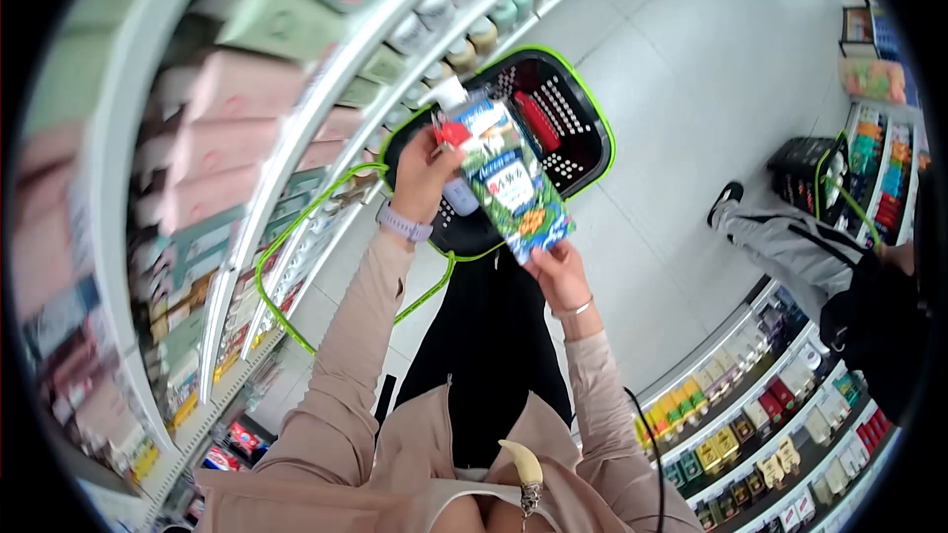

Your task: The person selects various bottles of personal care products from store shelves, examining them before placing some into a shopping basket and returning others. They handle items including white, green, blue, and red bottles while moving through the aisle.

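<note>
Both hands hold up a tall green and blue refill pouch with a white label over a black shopping basket with green rim and handles. My left hand grips the pouch's top end by the red and white cap. My right hand holds its bottom corner. A red item lies inside the basket. A watch sits on my left wrist and a bangle on the right.
Store shelves packed with boxes and bottles run along the left. Another shelf of small bottles stands at lower right. A second person crouches at right beside another black basket. Pale tiled floor lies between.
</note>
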A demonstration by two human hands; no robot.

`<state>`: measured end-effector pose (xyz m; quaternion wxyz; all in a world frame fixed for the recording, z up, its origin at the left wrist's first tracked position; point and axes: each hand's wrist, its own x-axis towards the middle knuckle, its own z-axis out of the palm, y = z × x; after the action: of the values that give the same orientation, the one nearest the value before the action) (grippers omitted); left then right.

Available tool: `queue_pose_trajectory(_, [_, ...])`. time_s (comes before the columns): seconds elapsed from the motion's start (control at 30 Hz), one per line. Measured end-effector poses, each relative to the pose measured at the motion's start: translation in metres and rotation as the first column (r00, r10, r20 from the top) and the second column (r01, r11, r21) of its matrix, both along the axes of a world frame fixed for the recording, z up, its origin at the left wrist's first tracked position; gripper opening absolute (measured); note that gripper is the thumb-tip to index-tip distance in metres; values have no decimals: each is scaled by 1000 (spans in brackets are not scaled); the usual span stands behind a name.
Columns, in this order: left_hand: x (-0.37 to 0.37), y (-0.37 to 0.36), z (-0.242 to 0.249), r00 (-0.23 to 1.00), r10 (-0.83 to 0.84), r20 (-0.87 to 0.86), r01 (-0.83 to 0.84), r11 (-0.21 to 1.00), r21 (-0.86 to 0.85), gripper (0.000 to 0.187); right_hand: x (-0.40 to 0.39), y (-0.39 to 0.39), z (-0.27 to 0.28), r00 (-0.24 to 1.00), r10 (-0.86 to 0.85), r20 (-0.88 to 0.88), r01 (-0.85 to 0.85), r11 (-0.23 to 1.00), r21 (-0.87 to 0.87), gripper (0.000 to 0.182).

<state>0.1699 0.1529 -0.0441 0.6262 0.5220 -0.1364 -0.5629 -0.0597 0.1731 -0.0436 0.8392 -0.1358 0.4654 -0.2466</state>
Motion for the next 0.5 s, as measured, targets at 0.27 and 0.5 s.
queue_pose_trajectory(0.27, [10, 165, 141, 991, 110, 82, -108, 994, -29, 44, 4, 129, 112, 960, 270, 68, -262, 958, -114, 35])
queue_pose_trajectory(0.5, [-16, 303, 208, 908, 402, 116, -390, 914, -114, 39, -2, 218, 157, 887, 460, -37, -449, 844, -292, 30])
